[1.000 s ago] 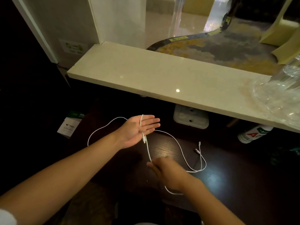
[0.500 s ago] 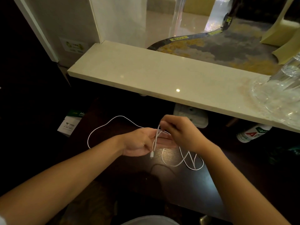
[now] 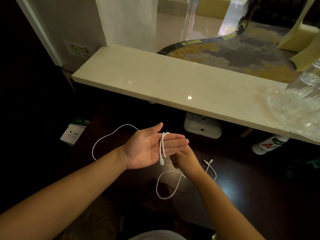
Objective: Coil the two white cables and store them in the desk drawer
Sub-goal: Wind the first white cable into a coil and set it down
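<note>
From the head view, we look down at a dark desk [image 3: 233, 196] with a pale stone shelf [image 3: 173, 84] across the top. Our left hand [image 3: 147, 149] lies palm up at centre, fingers [image 3: 174, 141] straight and flat, serving as a form to wind on. A white cable [image 3: 162, 146] loops twice around those fingers, its plug [image 3: 161, 162] hanging off the palm edge at 6 o'clock. Slack trails in a loop [image 3: 166, 187] at 5 o'clock, and more of the cable arcs away at 9 o'clock. Our right hand [image 3: 183, 161] sits just beside the left at 4 o'clock, partly tucked under it; it appears curled on the cable to feed the next turn, but we cannot tell its grip. Loose cable ends [image 3: 208, 162] rest on the desk at 3 o'clock, possibly the second cable. No drawer shows.
</note>
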Demonstrator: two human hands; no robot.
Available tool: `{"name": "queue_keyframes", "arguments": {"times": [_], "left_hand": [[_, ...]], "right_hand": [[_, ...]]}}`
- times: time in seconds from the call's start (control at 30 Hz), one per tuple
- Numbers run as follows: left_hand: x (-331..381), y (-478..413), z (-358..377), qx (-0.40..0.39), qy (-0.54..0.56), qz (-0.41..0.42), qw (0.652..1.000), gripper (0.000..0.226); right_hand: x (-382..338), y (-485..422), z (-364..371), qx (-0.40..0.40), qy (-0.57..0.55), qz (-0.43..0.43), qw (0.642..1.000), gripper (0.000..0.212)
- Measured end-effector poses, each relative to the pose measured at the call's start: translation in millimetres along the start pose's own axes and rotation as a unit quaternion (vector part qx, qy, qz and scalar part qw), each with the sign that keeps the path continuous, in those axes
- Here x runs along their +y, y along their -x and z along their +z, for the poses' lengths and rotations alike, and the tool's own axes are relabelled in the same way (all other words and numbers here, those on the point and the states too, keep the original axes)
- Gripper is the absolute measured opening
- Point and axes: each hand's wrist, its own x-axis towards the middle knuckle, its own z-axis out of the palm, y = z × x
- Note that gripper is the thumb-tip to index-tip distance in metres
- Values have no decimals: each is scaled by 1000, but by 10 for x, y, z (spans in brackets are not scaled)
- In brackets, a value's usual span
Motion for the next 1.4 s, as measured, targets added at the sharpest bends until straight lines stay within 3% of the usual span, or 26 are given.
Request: {"name": "queue_keyframes", "arguments": {"times": [0.07, 0.17, 0.4, 0.57, 0.67, 0.73, 0.83, 0.93, 1.1, 1.23, 1.4], "left_hand": [[31, 3, -21, 26, 26, 13, 999, 79], [87, 6, -40, 65, 40, 36, 996, 86], [167, -35, -129, 134, 13, 62, 989, 87], [95, -1, -232, 183, -69, 46, 980, 69], [106, 33, -306, 192, -32, 62, 979, 67], [129, 52, -332, 188, -18, 50, 981, 65], [105, 65, -310, 179, -103, 7, 979, 56], [23, 52, -242, 166, -167, -14, 972, 63], [-104, 23, -184, 133, -154, -47, 978, 58], [-204, 40, -91, 56, -154, -82, 983, 83], [-168, 100, 101, 23, -163, -81, 983, 92]], "right_hand": [[41, 63, 116, 15, -58, 37, 998, 35], [118, 140, 240, 17, -55, 28, 998, 34], [215, 302, 411, 31, 18, 3, 999, 34], [114, 403, 305, 1, 107, -17, 994, 38], [66, 435, 228, -12, 192, -59, 979, 34], [21, 464, 171, -15, 211, -70, 975, 33], [-130, 546, 88, -26, 202, -95, 974, 34], [-353, 621, 101, -65, 223, -126, 964, 29], [-723, 528, 8, -83, 254, -190, 945, 19], [-884, 248, -219, -61, 266, -189, 943, 19], [-755, -57, -341, -57, 209, -151, 964, 21]]}}
